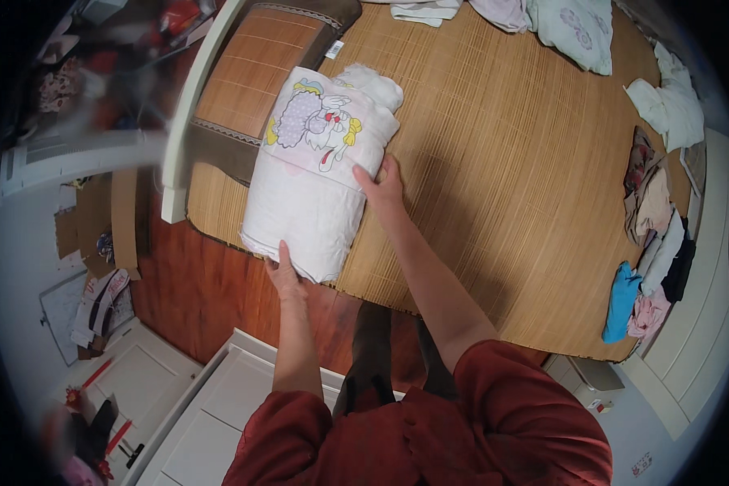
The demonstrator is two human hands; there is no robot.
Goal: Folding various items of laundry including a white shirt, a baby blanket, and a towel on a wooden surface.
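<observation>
A folded, thick bundle of white and pale pink cloth (pixel 306 198), printed with a cartoon rabbit in a dotted lilac garment, lay on the tan bamboo-slat mat (pixel 494 154) covering the bed. Its near end reached the mat's dark-bound edge, and its upper left side met the brown-bordered pillow with a woven bamboo top (pixel 255 73).

The bundle sat between the two bare hands. The left hand (pixel 287 277) was at its near end, thumb upright against the cloth; the other fingers were largely hidden, so how tightly they closed could not be told. The right hand (pixel 383 191) was at the right side, thumb and fingers spread apart, the thumb touching the cloth without closing round it. White ruffled fabric (pixel 373 85) showed at the bundle's far end, beyond both hands.
</observation>
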